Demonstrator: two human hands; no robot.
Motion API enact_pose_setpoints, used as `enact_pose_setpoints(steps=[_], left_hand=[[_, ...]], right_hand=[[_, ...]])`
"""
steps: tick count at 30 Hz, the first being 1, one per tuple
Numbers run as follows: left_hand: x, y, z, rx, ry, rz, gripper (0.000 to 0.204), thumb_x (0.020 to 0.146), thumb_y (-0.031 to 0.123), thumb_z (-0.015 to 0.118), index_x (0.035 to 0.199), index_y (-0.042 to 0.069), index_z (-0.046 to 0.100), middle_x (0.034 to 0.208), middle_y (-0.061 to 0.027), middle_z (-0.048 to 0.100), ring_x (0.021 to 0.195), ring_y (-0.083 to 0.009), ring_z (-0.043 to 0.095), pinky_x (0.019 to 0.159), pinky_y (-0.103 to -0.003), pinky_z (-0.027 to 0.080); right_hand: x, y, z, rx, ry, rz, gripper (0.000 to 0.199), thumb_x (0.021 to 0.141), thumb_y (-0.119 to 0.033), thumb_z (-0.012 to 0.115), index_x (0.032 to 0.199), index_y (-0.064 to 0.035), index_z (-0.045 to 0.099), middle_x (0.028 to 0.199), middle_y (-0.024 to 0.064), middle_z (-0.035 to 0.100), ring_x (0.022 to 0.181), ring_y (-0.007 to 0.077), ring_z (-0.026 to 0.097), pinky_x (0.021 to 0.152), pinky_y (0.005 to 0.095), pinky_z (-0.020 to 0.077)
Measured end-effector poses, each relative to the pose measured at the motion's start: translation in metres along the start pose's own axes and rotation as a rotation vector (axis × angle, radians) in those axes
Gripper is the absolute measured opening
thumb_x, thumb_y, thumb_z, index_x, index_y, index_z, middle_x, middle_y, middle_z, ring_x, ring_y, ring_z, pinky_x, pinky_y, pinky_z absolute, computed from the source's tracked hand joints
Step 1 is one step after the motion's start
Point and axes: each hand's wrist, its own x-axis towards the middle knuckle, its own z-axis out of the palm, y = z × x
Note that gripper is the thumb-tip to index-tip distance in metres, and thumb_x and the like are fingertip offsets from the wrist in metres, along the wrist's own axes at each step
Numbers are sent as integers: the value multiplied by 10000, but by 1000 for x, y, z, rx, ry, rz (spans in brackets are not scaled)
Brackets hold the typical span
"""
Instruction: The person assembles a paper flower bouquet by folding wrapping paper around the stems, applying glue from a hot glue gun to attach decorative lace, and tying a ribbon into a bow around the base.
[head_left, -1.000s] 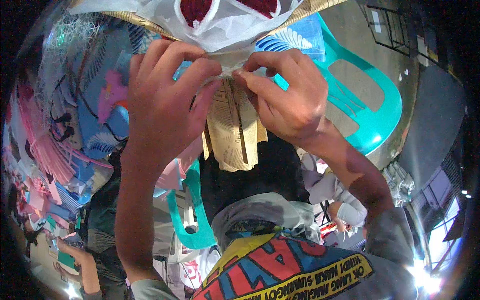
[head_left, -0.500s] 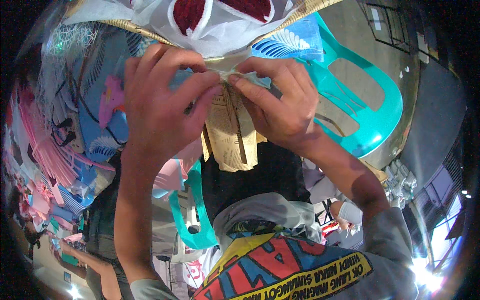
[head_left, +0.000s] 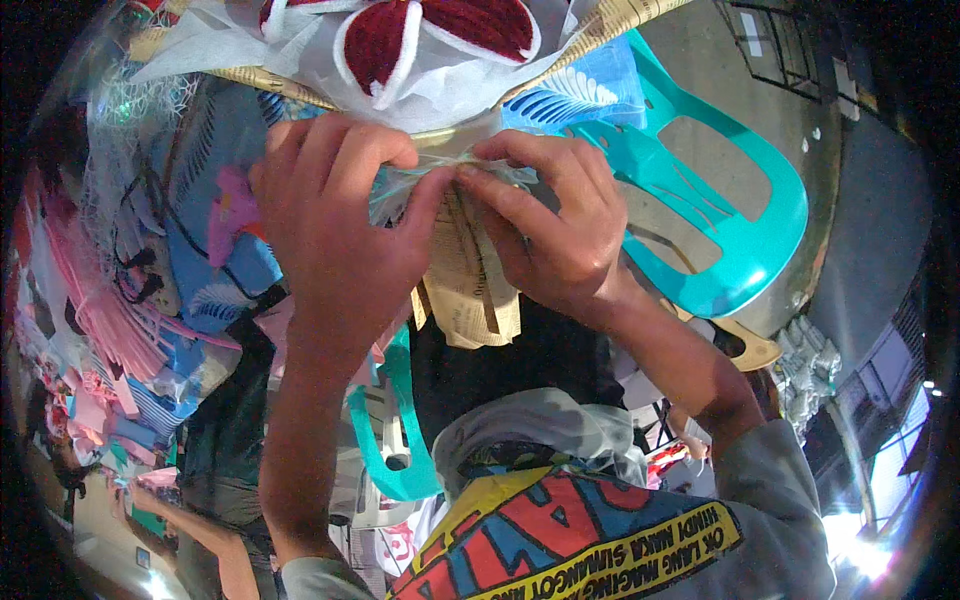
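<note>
A bouquet lies before me, its dark red fabric flowers [head_left: 480, 25] edged in white and set in white tissue [head_left: 300, 60]. Brown newsprint paper [head_left: 470, 300] wraps its lower end, which points toward me. At the gathered neck is a thin, pale, see-through ribbon [head_left: 395, 190]. My left hand [head_left: 340, 210] is closed at the neck's left side, its thumb pressing there with the ribbon at its fingers. Opposite it, my right hand [head_left: 560, 220] pinches the ribbon between thumb and forefinger. The fingers partly hide the ribbon's crossing point.
A teal plastic chair [head_left: 745, 255] stands at right. On the blue patterned table cover [head_left: 205, 300] at left lie a pink glue gun [head_left: 232, 215] with a dark cord, clear netting and pink strips [head_left: 110, 320]. Another person's arm [head_left: 205, 535] shows at lower left.
The flowers show further down in the picture. My left thumb and forefinger have spread somewhat, and more loose ribbon shows between my hands. Both hands stay at the bouquet's neck.
</note>
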Motion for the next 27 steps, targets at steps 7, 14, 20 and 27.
enact_pose_setpoints(steps=[7,14,20,27], left_hand=[[-27,8,16,-57,190,-254,618,683,187,957,1137,76,553,1018,-103,637,991,-291,616,868,-421,472],[-31,17,24,-501,103,-694,718,758,106,921,1346,5,522,1192,-157,681,1052,-226,664,928,-367,525],[-27,17,25,-577,117,-681,704,799,77,887,1386,-1,505,1142,-161,689,1036,-217,668,912,-359,533],[-27,12,25,-506,91,-656,683,793,72,887,1362,16,514,1094,-146,694,1006,-217,677,892,-359,538]], right_hand=[[-2,-13,7,148,126,149,228,781,-86,798,1001,-49,748,1068,98,713,896,294,684,751,405,510],[3,-24,19,165,268,332,156,735,-20,838,860,-38,748,1004,89,722,878,252,689,761,368,530],[7,-31,24,193,294,440,144,752,19,846,870,-7,767,996,109,717,874,225,694,770,333,561],[8,-34,26,233,309,506,156,751,11,853,878,-10,765,1006,109,715,880,216,698,789,326,565]])
